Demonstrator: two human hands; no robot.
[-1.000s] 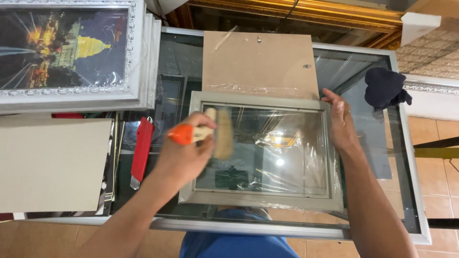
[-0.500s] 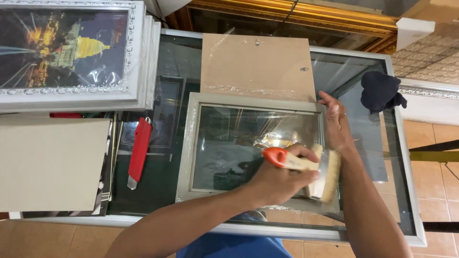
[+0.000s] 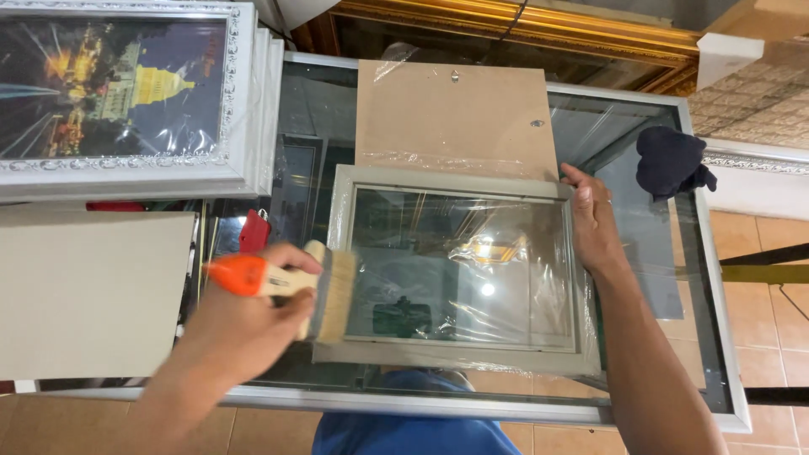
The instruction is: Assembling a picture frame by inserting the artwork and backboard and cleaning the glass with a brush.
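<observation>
— Left hand point(image 3: 244, 324) wrapped tight round orange-handled brush point(image 3: 291, 286), bristles at left edge of grey frame point(image 3: 459, 270) lying flat on glass table point(image 3: 506, 404). Right hand point(image 3: 594, 219) spread flat, pressing frame's right rail.

— Risks?

— Possibly snagging loose plastic wrap point(image 3: 472, 164), dragging frame if right hand slackens, scratching the pane with grit.

— Packaging, labels?

— Brown backing board point(image 3: 455, 109) behind frame; plain grey card point(image 3: 93, 291) at left. No labels legible.

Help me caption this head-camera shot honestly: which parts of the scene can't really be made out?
- Red utility knife: mostly hidden behind the left hand and the paintbrush.
- Left hand: motion-blurred, so its grip is unclear.
- Right hand: fingertips curl over the grey picture frame, out of sight.
- Framed city picture: cut off by the left edge.
- Grey frame's pane: glare and plastic wrap obscure it.
</observation>
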